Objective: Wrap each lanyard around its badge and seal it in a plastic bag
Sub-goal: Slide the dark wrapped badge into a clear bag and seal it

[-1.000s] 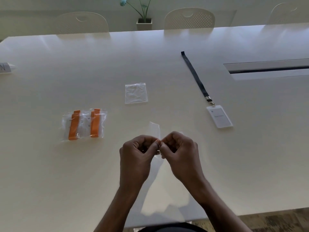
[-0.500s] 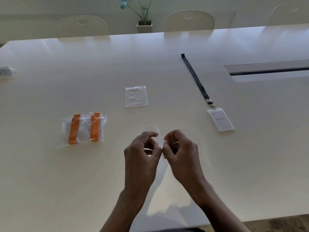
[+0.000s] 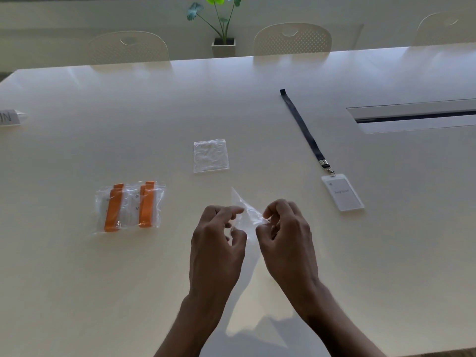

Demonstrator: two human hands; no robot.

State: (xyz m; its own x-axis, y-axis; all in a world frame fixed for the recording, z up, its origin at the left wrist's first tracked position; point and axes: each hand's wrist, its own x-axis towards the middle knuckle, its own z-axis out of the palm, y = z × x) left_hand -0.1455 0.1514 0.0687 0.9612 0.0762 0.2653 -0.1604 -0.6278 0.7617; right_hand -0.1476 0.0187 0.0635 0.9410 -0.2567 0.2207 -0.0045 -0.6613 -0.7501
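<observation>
Above the white table [image 3: 77, 279] I hold a small clear plastic bag [image 3: 244, 210] between both hands. My left hand [image 3: 216, 243] pinches its left edge and my right hand [image 3: 286, 235] pinches its right edge, with one corner of the bag pointing up and away. A white badge [image 3: 342, 193] lies to the right, clipped to a dark blue lanyard [image 3: 304, 127] stretched out straight toward the far side. Another empty clear bag [image 3: 210, 155] lies flat beyond my hands. To the left, two sealed bags [image 3: 130, 206] hold badges wrapped in orange lanyards.
A recessed cable slot [image 3: 417, 115] runs along the table at the right. A folded name card [image 3: 10, 117] stands at the far left edge. White chairs [image 3: 292, 39] and a potted plant [image 3: 223, 45] are behind the far edge.
My hands have moved slightly apart and the bag between them has spread out, its corner now sticking up. The view has tilted down a little.
</observation>
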